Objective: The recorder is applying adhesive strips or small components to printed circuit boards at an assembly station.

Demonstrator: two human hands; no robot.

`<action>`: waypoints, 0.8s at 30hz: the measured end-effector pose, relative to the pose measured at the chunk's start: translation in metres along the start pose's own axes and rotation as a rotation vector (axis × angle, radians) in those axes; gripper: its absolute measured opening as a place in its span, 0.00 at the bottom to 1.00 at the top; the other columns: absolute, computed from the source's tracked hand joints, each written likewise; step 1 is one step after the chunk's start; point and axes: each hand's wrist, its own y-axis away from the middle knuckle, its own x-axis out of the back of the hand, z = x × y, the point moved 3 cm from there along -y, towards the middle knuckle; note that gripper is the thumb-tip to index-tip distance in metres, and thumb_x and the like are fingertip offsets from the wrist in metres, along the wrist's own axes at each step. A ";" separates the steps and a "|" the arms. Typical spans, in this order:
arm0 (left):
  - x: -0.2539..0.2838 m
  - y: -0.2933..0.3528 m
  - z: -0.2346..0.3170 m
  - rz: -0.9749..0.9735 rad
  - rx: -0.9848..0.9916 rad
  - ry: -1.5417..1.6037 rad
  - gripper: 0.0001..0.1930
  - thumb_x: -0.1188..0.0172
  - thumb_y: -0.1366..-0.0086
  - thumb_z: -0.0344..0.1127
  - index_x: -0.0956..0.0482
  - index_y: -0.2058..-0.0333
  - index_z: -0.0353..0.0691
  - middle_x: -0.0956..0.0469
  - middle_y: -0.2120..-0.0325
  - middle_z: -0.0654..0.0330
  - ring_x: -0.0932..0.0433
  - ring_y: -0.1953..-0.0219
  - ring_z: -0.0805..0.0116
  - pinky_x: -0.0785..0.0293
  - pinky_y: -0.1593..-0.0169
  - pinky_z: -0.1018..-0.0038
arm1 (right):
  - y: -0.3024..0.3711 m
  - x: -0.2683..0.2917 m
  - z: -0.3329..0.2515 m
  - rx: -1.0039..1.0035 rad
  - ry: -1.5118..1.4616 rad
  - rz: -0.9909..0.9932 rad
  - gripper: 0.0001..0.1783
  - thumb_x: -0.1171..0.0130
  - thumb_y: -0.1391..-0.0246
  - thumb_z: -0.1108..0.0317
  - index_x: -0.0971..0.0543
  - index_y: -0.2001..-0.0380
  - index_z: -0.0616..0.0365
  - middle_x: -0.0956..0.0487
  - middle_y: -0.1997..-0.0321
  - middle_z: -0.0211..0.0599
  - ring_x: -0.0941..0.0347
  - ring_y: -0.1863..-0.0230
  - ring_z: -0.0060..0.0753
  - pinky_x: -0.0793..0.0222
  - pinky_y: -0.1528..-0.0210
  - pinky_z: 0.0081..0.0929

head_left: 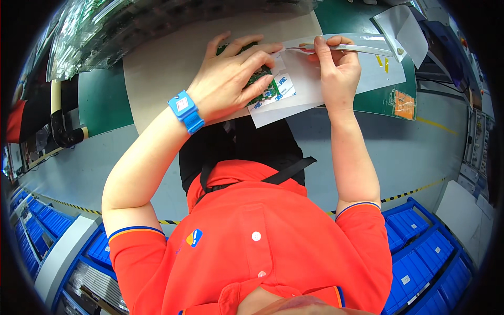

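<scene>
My left hand [226,79] lies over a green circuit board [270,90], its thumb and fingers resting on the board and holding it against the work surface. Part of the board is hidden under that hand. Beneath and beside the board is white backing material with blue print [286,87]. My right hand [338,71] grips a pair of metal tweezers [367,50] between thumb and fingers. Their reddish tips point left and end close to my left index fingertip. Whether anything is pinched in the tips is too small to tell.
White paper [375,76] overlaps a beige sheet [152,79] on the green table mat [100,105]. Yellow strips [386,65] and an orange label [404,105] lie at the right. A curled white sheet [407,31] stands far right; bagged boards [105,31] pile up far left.
</scene>
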 end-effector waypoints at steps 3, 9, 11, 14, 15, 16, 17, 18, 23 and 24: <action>-0.001 0.000 0.000 0.002 0.011 0.022 0.14 0.50 0.32 0.46 0.26 0.55 0.46 0.28 0.44 0.68 0.38 0.36 0.60 0.56 0.33 0.50 | 0.000 0.000 -0.003 -0.023 0.036 0.004 0.11 0.39 0.40 0.65 0.29 0.63 0.57 0.20 0.71 0.32 0.25 0.69 0.18 0.33 0.64 0.14; 0.001 0.000 0.001 -0.003 0.031 0.044 0.19 0.50 0.33 0.46 0.29 0.47 0.46 0.24 0.50 0.66 0.38 0.36 0.59 0.55 0.33 0.51 | 0.001 0.000 -0.001 0.015 -0.013 -0.019 0.10 0.38 0.41 0.65 0.29 0.64 0.57 0.20 0.70 0.33 0.24 0.69 0.19 0.33 0.64 0.14; 0.001 0.000 0.001 0.001 0.028 0.041 0.20 0.50 0.33 0.46 0.30 0.45 0.47 0.23 0.51 0.66 0.38 0.36 0.59 0.55 0.34 0.51 | 0.000 0.000 0.003 0.029 -0.028 -0.026 0.10 0.38 0.41 0.66 0.29 0.64 0.57 0.20 0.70 0.33 0.24 0.69 0.19 0.32 0.64 0.14; 0.000 0.000 0.001 0.001 0.044 0.070 0.21 0.49 0.33 0.45 0.31 0.44 0.47 0.22 0.53 0.66 0.38 0.36 0.60 0.54 0.34 0.52 | 0.000 -0.001 0.002 0.037 -0.022 -0.032 0.10 0.38 0.41 0.66 0.29 0.64 0.57 0.20 0.69 0.34 0.24 0.68 0.19 0.32 0.63 0.14; 0.000 0.001 0.000 0.008 0.042 0.058 0.21 0.49 0.33 0.45 0.32 0.43 0.48 0.22 0.54 0.66 0.38 0.36 0.60 0.54 0.34 0.52 | 0.000 -0.001 0.001 0.030 0.000 -0.033 0.10 0.39 0.40 0.66 0.30 0.64 0.57 0.19 0.69 0.34 0.23 0.68 0.20 0.31 0.63 0.14; 0.000 0.001 0.000 0.015 0.040 0.046 0.22 0.49 0.33 0.45 0.33 0.42 0.48 0.22 0.54 0.66 0.38 0.36 0.60 0.53 0.34 0.52 | 0.000 -0.001 0.001 0.032 -0.001 -0.033 0.10 0.39 0.40 0.66 0.30 0.64 0.57 0.19 0.69 0.34 0.23 0.68 0.20 0.31 0.63 0.14; 0.000 0.001 0.000 0.016 0.039 0.045 0.22 0.49 0.33 0.45 0.33 0.42 0.48 0.22 0.54 0.66 0.38 0.36 0.60 0.53 0.34 0.52 | 0.000 -0.001 0.001 0.024 0.018 -0.035 0.10 0.39 0.40 0.67 0.30 0.64 0.57 0.19 0.68 0.35 0.23 0.67 0.20 0.31 0.63 0.14; 0.000 0.001 0.000 0.016 0.039 0.054 0.22 0.49 0.33 0.45 0.33 0.42 0.48 0.22 0.55 0.66 0.38 0.36 0.60 0.53 0.34 0.53 | 0.000 -0.001 0.001 0.017 0.037 -0.037 0.10 0.39 0.40 0.67 0.30 0.64 0.57 0.19 0.68 0.35 0.23 0.67 0.20 0.31 0.63 0.14; 0.001 0.000 0.000 0.027 0.036 0.067 0.23 0.48 0.34 0.45 0.33 0.41 0.48 0.22 0.55 0.66 0.38 0.36 0.60 0.51 0.34 0.53 | -0.003 -0.001 0.002 0.068 0.015 -0.030 0.10 0.38 0.42 0.68 0.29 0.66 0.59 0.19 0.70 0.37 0.21 0.71 0.23 0.29 0.66 0.17; 0.001 -0.001 0.000 0.019 0.043 0.087 0.21 0.48 0.34 0.44 0.32 0.44 0.48 0.23 0.53 0.66 0.38 0.36 0.60 0.51 0.35 0.53 | -0.003 -0.001 0.001 0.114 -0.009 -0.017 0.10 0.36 0.44 0.68 0.26 0.68 0.62 0.19 0.73 0.38 0.20 0.73 0.26 0.26 0.68 0.20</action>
